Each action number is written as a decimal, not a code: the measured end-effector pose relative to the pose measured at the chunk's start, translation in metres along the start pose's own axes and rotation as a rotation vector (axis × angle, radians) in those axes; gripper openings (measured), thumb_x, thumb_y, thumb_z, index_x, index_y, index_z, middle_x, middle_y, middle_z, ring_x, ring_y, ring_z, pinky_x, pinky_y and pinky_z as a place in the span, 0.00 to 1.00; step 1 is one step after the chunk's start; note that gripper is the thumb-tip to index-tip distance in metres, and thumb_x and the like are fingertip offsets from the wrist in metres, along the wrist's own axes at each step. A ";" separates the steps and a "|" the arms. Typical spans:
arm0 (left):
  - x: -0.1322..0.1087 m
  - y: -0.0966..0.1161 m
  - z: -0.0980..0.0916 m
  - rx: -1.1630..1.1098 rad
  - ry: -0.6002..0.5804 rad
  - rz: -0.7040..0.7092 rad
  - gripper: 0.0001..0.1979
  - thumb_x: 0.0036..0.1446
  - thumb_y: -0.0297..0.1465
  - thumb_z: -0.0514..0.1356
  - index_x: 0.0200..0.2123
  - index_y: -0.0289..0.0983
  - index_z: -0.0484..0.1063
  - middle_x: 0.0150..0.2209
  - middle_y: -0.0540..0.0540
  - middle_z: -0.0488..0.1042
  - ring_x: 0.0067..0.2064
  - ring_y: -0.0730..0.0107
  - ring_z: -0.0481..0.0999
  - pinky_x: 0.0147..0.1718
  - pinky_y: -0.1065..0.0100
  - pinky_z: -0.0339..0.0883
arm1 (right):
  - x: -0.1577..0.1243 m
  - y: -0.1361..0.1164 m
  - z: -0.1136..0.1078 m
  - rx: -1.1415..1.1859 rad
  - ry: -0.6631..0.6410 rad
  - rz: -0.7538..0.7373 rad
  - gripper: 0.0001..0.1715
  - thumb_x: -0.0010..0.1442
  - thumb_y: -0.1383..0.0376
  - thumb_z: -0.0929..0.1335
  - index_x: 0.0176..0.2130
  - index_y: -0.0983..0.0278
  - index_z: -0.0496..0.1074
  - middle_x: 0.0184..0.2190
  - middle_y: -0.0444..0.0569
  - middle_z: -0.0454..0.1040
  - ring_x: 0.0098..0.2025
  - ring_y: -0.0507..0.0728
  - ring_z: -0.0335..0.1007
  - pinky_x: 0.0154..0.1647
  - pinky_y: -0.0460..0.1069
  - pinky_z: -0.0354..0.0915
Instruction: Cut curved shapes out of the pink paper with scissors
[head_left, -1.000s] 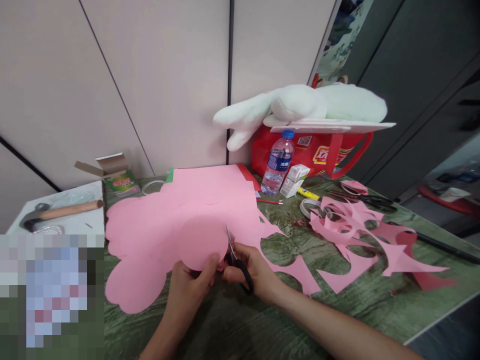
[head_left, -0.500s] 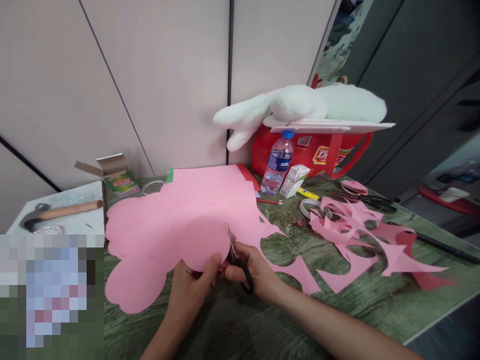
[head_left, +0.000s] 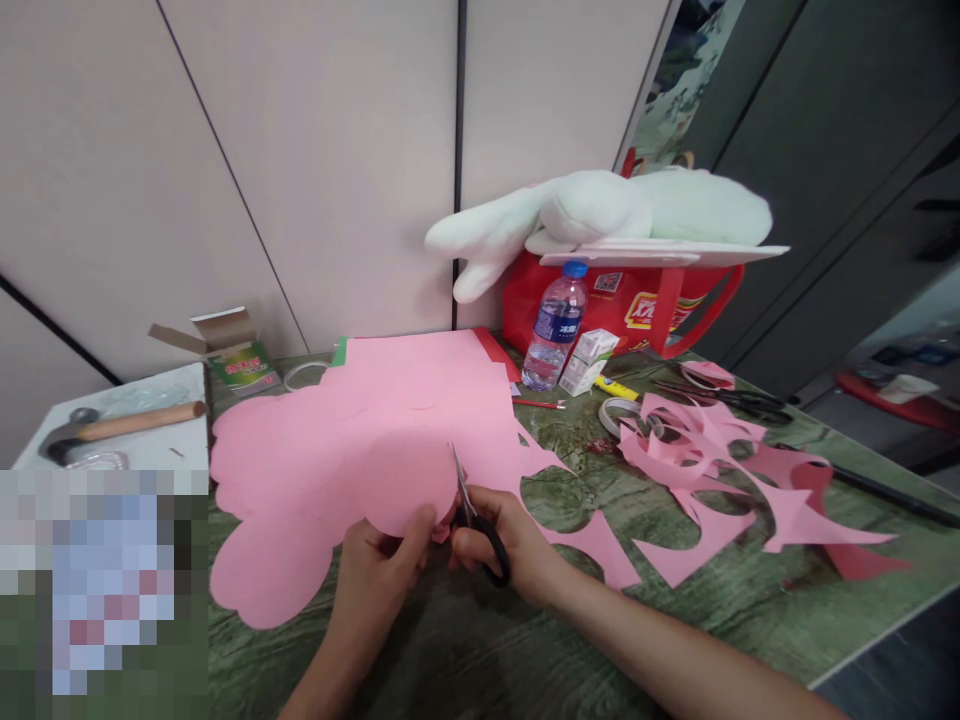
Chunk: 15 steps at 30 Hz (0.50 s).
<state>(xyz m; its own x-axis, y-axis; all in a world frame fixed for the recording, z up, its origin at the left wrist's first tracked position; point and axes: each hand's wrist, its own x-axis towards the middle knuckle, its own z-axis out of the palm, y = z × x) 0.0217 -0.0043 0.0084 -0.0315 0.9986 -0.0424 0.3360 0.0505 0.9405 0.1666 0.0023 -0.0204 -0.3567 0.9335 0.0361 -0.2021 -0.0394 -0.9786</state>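
A large pink paper sheet [head_left: 352, 450] with scalloped cut edges lies over the green table [head_left: 525, 640]. My left hand [head_left: 379, 575] pinches its near edge, thumb on top. My right hand [head_left: 499, 545] grips black-handled scissors [head_left: 471, 515], whose blades point up and away into the paper just right of my left thumb. Both hands are close together at the front middle of the table.
Pink paper offcuts [head_left: 720, 470] lie scattered to the right with a tape roll [head_left: 619, 412] and another pair of scissors [head_left: 731, 395]. Behind stand a water bottle [head_left: 556, 328], a small white box [head_left: 589, 360], a red bag [head_left: 637, 300] under a white plush toy [head_left: 600, 215]. A hammer [head_left: 112, 425] lies at far left.
The scissors and both hands have shifted only slightly along the paper's edge; the blades sit at much the same spot.
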 end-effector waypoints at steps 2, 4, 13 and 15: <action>0.000 0.000 -0.001 -0.001 0.011 0.007 0.24 0.45 0.45 0.56 0.07 0.40 0.57 0.09 0.54 0.55 0.15 0.76 0.55 0.18 0.69 0.48 | 0.000 0.001 0.000 -0.007 0.006 -0.003 0.24 0.46 0.49 0.72 0.30 0.66 0.68 0.18 0.40 0.66 0.19 0.49 0.61 0.20 0.44 0.57; 0.000 0.000 -0.002 0.001 0.020 0.012 0.23 0.45 0.45 0.56 0.07 0.40 0.57 0.09 0.54 0.55 0.15 0.76 0.56 0.18 0.69 0.48 | 0.001 0.002 -0.001 -0.008 0.011 -0.004 0.24 0.46 0.48 0.72 0.30 0.66 0.68 0.18 0.40 0.65 0.19 0.49 0.61 0.20 0.44 0.57; 0.002 -0.003 -0.001 -0.022 0.032 -0.010 0.23 0.45 0.46 0.56 0.08 0.39 0.59 0.09 0.54 0.55 0.15 0.77 0.55 0.17 0.70 0.47 | 0.000 0.003 -0.001 -0.005 0.013 -0.015 0.24 0.47 0.48 0.72 0.29 0.66 0.67 0.16 0.39 0.64 0.18 0.49 0.61 0.19 0.44 0.57; 0.002 -0.005 -0.001 -0.040 0.036 -0.007 0.23 0.46 0.46 0.57 0.08 0.39 0.59 0.09 0.55 0.55 0.15 0.77 0.55 0.17 0.70 0.48 | 0.000 0.002 -0.001 -0.009 0.010 -0.017 0.23 0.47 0.49 0.72 0.29 0.66 0.68 0.16 0.39 0.64 0.18 0.49 0.61 0.19 0.44 0.57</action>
<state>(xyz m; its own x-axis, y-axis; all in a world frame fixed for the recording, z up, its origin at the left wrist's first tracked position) 0.0192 -0.0021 0.0039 -0.0682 0.9970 -0.0378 0.2974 0.0565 0.9531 0.1674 0.0024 -0.0231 -0.3439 0.9376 0.0510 -0.1997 -0.0199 -0.9797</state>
